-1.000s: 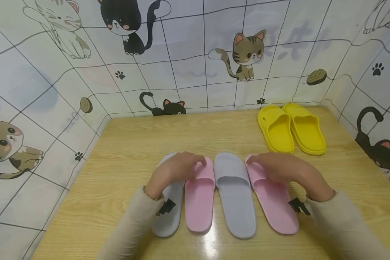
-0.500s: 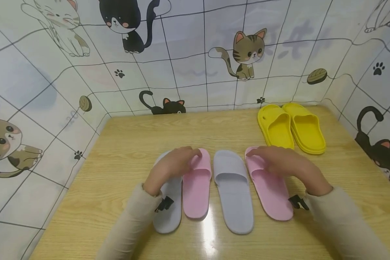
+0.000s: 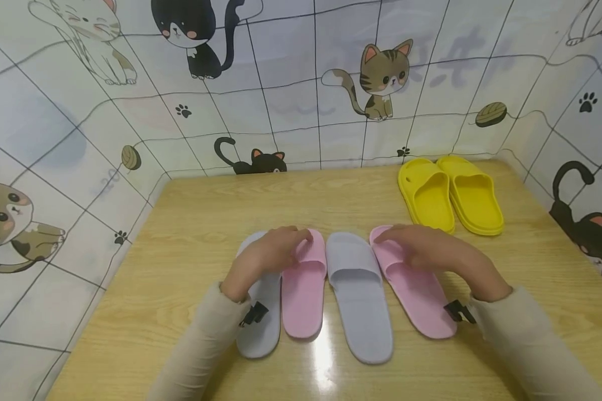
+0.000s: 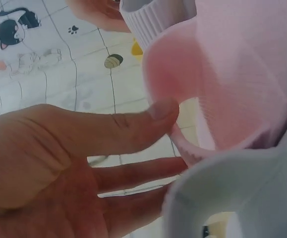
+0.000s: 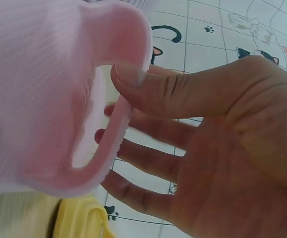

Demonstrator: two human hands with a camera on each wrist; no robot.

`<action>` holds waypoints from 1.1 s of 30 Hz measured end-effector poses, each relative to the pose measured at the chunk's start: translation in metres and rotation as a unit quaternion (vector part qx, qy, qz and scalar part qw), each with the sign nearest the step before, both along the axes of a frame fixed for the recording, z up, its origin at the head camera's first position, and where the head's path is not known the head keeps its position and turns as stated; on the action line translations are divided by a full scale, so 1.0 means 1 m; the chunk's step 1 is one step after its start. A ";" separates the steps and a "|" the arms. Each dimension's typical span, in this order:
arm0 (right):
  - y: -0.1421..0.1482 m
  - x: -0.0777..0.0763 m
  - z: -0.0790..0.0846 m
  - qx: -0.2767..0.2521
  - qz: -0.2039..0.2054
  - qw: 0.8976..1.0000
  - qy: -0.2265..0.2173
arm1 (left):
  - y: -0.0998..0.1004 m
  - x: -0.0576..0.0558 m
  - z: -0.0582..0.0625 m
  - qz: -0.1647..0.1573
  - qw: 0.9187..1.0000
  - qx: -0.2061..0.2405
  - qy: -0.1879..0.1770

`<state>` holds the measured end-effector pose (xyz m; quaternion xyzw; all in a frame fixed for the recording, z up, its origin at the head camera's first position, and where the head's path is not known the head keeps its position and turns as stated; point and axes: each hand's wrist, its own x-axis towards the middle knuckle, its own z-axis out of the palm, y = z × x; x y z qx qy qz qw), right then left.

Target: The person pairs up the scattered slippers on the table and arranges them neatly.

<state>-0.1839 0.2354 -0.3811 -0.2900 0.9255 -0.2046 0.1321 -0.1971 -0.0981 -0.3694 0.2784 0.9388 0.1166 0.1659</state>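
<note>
Two pink slippers and two grey slippers lie alternating in a row, toes away from me. My left hand (image 3: pixel 268 253) reaches over the leftmost grey slipper (image 3: pixel 260 334) and pinches the strap of the left pink slipper (image 3: pixel 302 306). In the left wrist view its thumb lies at the edge of the pink strap (image 4: pixel 165 62), fingers on the other side. My right hand (image 3: pixel 438 250) pinches the strap of the right pink slipper (image 3: pixel 426 306), thumb at the opening of the strap (image 5: pixel 116 119). Between them lies the other grey slipper (image 3: pixel 363 317), its toe right beside both pink ones.
A pair of yellow clogs, the left clog (image 3: pixel 431 203) and the right clog (image 3: pixel 476 197), stands at the back right of the wooden table (image 3: pixel 221 206). Cat-print tile-pattern walls (image 3: pixel 291 94) enclose the back and sides.
Both pink slippers have slid away from me, the left one also slightly leftward. The right pink slipper's toe has then shifted left against the middle grey slipper, whose toe has moved slightly left.
</note>
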 end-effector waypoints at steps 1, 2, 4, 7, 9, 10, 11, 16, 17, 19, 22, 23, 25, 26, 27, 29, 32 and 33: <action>0.000 0.002 0.001 0.007 -0.011 1.000 0.006 | 0.002 0.004 0.000 0.000 1.000 0.001 0.007; 0.000 0.005 0.002 0.016 -0.020 1.000 0.016 | 0.004 0.009 0.000 -0.001 1.000 0.002 0.014; 0.001 0.016 0.004 0.033 -0.045 0.998 0.027 | 0.009 0.024 -0.004 -0.010 0.999 -0.006 0.037; 0.004 0.038 0.002 0.053 -0.061 0.996 0.040 | 0.014 0.052 -0.012 -0.031 0.995 -0.041 0.084; 0.005 0.054 -0.002 0.061 -0.055 0.996 0.046 | 0.015 0.067 -0.017 -0.041 0.990 -0.064 0.117; 0.006 0.060 -0.005 0.067 -0.047 0.995 0.050 | 0.015 0.073 -0.018 -0.045 0.988 -0.075 0.128; 0.006 0.066 -0.008 0.073 -0.043 0.995 0.047 | 0.015 0.078 -0.020 -0.049 0.986 -0.084 0.137; 0.008 0.081 -0.018 0.090 -0.032 0.995 -0.003 | 0.010 0.087 -0.022 -0.074 0.981 -0.128 0.123; 0.008 0.082 -0.019 0.091 -0.031 0.995 -0.013 | 0.009 0.088 -0.023 -0.077 0.980 -0.136 0.119; 0.007 0.083 -0.019 0.096 -0.021 0.995 -0.018 | 0.008 0.087 -0.025 -0.081 0.978 -0.151 0.120; 0.006 0.081 -0.018 0.109 -0.011 0.994 -0.023 | 0.008 0.085 -0.025 -0.091 0.975 -0.155 0.131; 0.007 0.080 -0.016 0.111 -0.007 0.994 -0.022 | 0.008 0.084 -0.024 -0.091 0.976 -0.153 0.129; 0.008 0.076 -0.013 0.112 -0.004 0.993 -0.030 | 0.008 0.080 -0.020 -0.090 0.977 -0.150 0.122; 0.008 0.074 -0.012 0.109 0.000 0.993 -0.036 | 0.007 0.079 -0.017 -0.089 0.978 -0.149 0.114; 0.007 0.072 -0.011 0.109 0.002 0.993 -0.040 | 0.007 0.077 -0.015 -0.086 0.980 -0.148 0.103; 0.007 0.067 -0.010 0.113 0.009 0.993 -0.038 | 0.005 0.073 -0.010 -0.079 0.982 -0.148 0.082; 0.005 0.056 -0.007 0.131 0.022 0.991 -0.019 | 0.002 0.066 -0.004 -0.078 0.984 -0.148 0.063; 0.004 0.053 -0.006 0.138 0.025 0.990 -0.013 | 0.001 0.063 -0.002 -0.079 0.984 -0.147 0.062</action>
